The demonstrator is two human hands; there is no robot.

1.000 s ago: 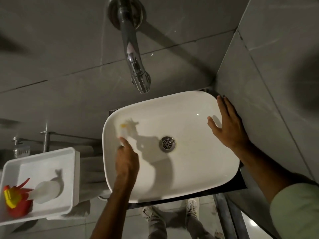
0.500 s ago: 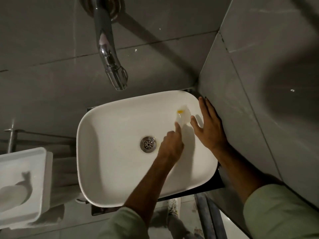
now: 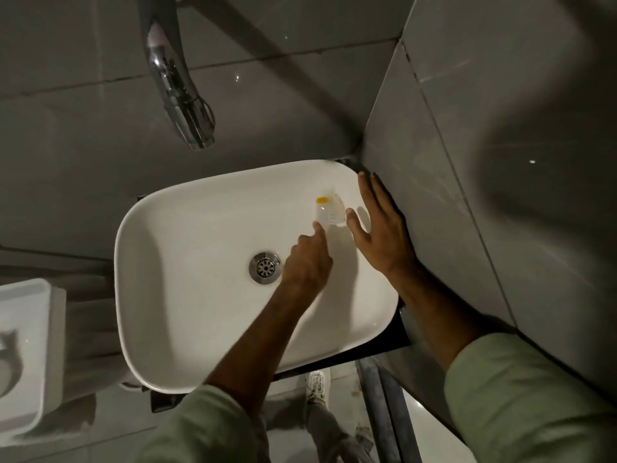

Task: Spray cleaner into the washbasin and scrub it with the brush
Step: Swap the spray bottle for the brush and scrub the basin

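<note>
The white rectangular washbasin (image 3: pixel 200 315) fills the middle of the view, with a chrome drain (image 3: pixel 265 267) at its centre. My left hand (image 3: pixel 309 259) reaches across the bowl and grips a pale brush (image 3: pixel 329 210) with a yellow spot at its tip. The brush head presses against the inner wall near the far right corner. My right hand (image 3: pixel 380 228) lies flat with spread fingers on the basin's right rim, against the side wall, just beside the brush.
A chrome tap (image 3: pixel 180 91) juts from the grey tiled wall above the basin. A tiled side wall (image 3: pixel 500 162) runs close along the right. A white tray (image 3: pixel 20 355) sits at the left edge. My shoe (image 3: pixel 317 382) shows on the floor below.
My left hand swept the brush from the basin's left side across to the far right corner. The right hand stayed on the rim. The view shifted right, so the tray slid mostly out of frame.
</note>
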